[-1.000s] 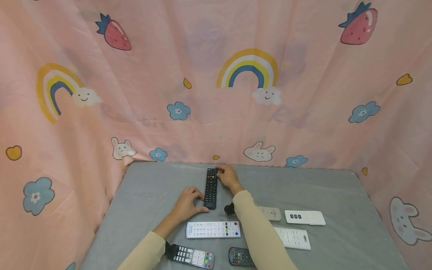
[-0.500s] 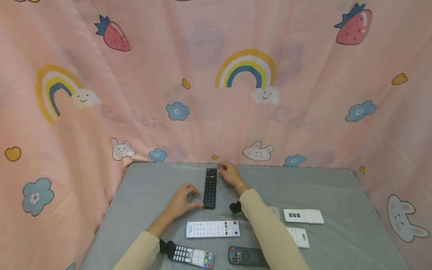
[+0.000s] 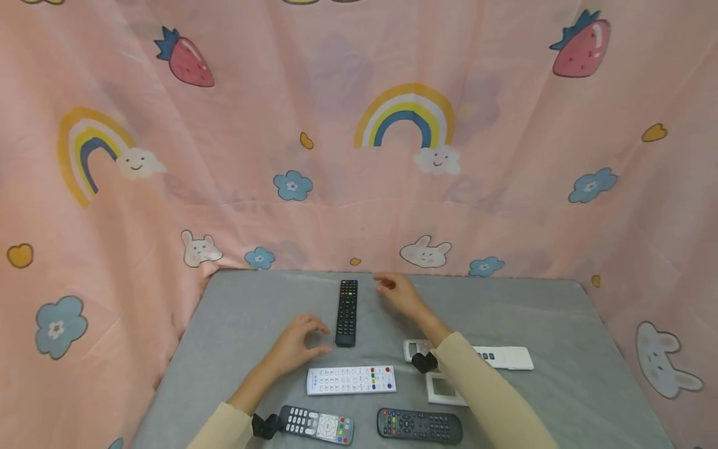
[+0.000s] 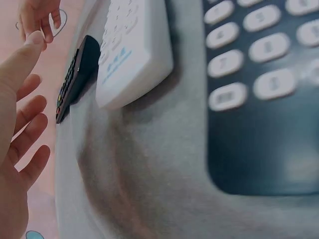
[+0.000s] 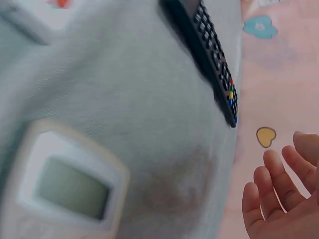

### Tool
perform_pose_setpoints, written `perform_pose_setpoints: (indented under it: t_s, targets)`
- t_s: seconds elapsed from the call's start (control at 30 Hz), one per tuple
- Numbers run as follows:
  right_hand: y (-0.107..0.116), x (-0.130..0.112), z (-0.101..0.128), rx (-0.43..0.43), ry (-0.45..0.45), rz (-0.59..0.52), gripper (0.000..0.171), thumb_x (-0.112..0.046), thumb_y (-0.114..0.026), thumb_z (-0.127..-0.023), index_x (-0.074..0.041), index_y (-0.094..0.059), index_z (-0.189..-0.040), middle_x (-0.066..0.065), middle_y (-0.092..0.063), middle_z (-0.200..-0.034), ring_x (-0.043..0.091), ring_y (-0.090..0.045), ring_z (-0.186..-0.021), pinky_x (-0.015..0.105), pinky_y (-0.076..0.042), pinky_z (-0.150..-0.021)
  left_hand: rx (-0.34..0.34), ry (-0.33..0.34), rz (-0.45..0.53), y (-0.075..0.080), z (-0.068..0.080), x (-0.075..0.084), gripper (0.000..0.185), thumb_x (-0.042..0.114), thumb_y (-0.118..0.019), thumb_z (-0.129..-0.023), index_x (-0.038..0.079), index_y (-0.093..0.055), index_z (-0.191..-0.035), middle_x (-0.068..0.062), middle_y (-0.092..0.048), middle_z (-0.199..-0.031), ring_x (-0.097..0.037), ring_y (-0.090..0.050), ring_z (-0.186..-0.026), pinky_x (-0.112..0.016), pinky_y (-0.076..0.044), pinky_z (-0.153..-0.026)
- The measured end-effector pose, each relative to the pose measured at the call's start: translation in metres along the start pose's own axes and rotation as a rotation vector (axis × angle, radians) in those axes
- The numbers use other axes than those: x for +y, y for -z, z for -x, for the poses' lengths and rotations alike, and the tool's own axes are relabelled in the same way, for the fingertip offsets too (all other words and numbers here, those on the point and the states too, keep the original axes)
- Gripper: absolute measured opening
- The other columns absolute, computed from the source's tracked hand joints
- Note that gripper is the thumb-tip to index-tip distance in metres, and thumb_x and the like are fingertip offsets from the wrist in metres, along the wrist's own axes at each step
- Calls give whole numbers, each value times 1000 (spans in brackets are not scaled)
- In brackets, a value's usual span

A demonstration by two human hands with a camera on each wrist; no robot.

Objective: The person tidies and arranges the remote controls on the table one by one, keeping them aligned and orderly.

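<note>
A slim black remote control (image 3: 346, 313) lies lengthwise near the back of the grey table, its buttons facing up. Just left of its lower end is my left hand (image 3: 294, 346), fingers relaxed and apart from it. My right hand (image 3: 401, 294) hovers to the right of its far end, loosely bent and holding nothing. In the left wrist view, the left hand (image 4: 20, 119) shows spread fingers with nothing in them. The right wrist view shows the right hand (image 5: 284, 189) with loose fingers, away from the black remote (image 5: 212, 59).
Nearer lie a white remote (image 3: 351, 380), a grey-and-black remote (image 3: 316, 425) and a dark remote (image 3: 419, 426). Right of them, a white remote (image 3: 513, 358) and two pale remotes with screens are partly behind the right sleeve. A pink printed curtain (image 3: 336, 218) hangs behind the grey table (image 3: 252, 299).
Both hands have drawn away from the black remote: the left toward the left and nearer, the right toward the right. The remote stays where it was on the table.
</note>
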State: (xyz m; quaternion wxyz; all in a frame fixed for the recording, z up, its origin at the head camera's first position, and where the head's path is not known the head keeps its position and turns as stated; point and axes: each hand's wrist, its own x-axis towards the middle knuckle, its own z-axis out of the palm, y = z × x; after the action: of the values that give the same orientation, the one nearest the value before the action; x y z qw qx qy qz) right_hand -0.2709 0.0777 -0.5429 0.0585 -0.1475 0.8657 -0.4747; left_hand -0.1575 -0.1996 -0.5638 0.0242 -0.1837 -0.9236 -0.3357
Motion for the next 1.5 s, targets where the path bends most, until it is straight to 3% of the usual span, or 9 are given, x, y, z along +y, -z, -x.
perform_pose_setpoints:
  t_s: [0.23, 0.47, 0.63, 0.73, 0.93, 1.2, 1.5]
  targets:
    - [11, 1, 46, -48, 45, 14, 33, -12, -64, -95, -3, -63, -127, 14, -69, -112, 25, -63, -103, 34, -54, -87, 0, -17, -2, -3, 13, -2, 37, 33, -86, -72, 25, -70, -103, 13, -65, -108, -10, -57, -106, -36, -52, -95]
    - [3, 2, 93, -78, 41, 68, 37, -18, -68, -93, -12, -64, -129, 8, -68, -118, 21, -63, -107, 28, -53, -86, 1, -46, -16, -1, 28, -2, 41, 33, -87, -69, 22, -70, -104, 10, -66, -108, -13, -59, -105, -37, -52, -95]
    - [-3, 5, 117, -83, 77, 160, 40, -20, -73, -88, -15, -65, -127, 3, -66, -117, 21, -58, -107, 31, -50, -87, 5, -46, -16, 1, 41, -4, 45, 37, -87, -68, 20, -71, -106, 9, -66, -109, -14, -59, -107, -38, -51, -97]
    - [-4, 6, 129, -90, 83, 220, 43, -24, -75, -86, -18, -66, -127, 2, -62, -124, 20, -53, -115, 38, -50, -95, 9, -28, -15, 0, 47, -7, 48, 37, -88, -67, 21, -71, -108, 11, -66, -110, -13, -59, -108, -38, -50, -98]
    - [-10, 16, 145, -85, 134, 313, 51, -32, -79, -81, -20, -66, -128, 2, -58, -132, 22, -51, -122, 50, -48, -102, 42, -19, -15, -3, 56, -12, 51, 39, -88, -64, 22, -71, -109, 14, -66, -110, -12, -59, -108, -38, -50, -98]
    - [-11, 22, 158, -81, 187, 394, 59, -43, -82, -74, -21, -67, -127, 4, -58, -136, 28, -50, -130, 56, -40, -109, 119, -77, -44, -8, 66, -17, 55, 38, -90, -61, 21, -72, -109, 11, -68, -108, -15, -60, -104, -39, -50, -94]
    - [-12, 29, 166, -107, 180, 492, 67, -52, -82, -70, -24, -66, -128, 3, -53, -144, 31, -45, -138, 58, -33, -115, 74, -35, -33, -6, 70, -19, 60, 42, -91, -58, 24, -72, -111, 10, -67, -110, -14, -57, -104, -38, -49, -94]
